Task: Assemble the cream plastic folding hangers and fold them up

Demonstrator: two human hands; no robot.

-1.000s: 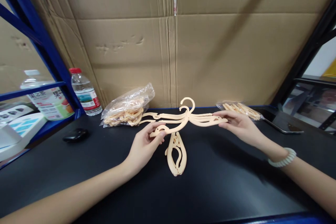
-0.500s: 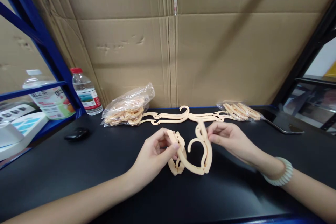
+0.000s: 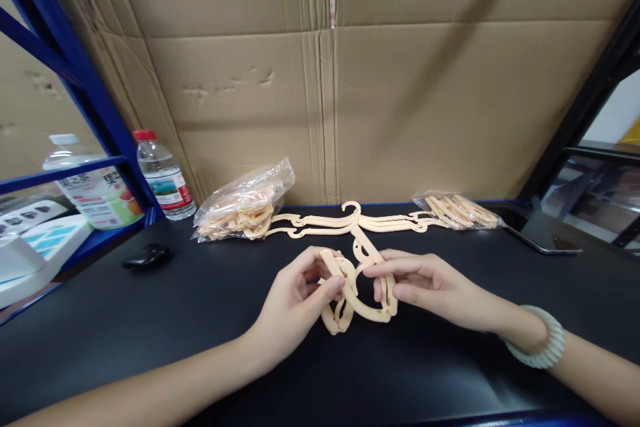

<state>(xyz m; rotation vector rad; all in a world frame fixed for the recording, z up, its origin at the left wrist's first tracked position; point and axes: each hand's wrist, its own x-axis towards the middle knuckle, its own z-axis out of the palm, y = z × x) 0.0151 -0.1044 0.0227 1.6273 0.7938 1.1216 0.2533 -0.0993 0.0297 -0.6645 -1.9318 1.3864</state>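
Observation:
A cream plastic folding hanger (image 3: 367, 309) is held up between both hands above the black table, its arms partly folded. My left hand (image 3: 300, 307) pinches one arm of it between thumb and fingers. On the other side, my right hand (image 3: 425, 283) grips the opposite part, fingers across the front near the hook. Below and behind the left fingers shows another folded cream hanger piece (image 3: 336, 321); whether it is joined to the held one I cannot tell. Farther back, unfolded cream hangers (image 3: 325, 221) lie flat with a hook pointing up.
At the back stand a plastic bag of hangers (image 3: 245, 203) on the left and another bag (image 3: 460, 211) on the right. A phone-like dark slab (image 3: 543, 237), a black mouse (image 3: 146, 256) and a red-capped water bottle (image 3: 165, 180) are around. Cardboard (image 3: 240, 93) walls the rear.
My right hand has moved from the hanger's upper right edge down and inward, its fingers now across the front. The hanger's right part has tilted left. My left hand has barely moved.

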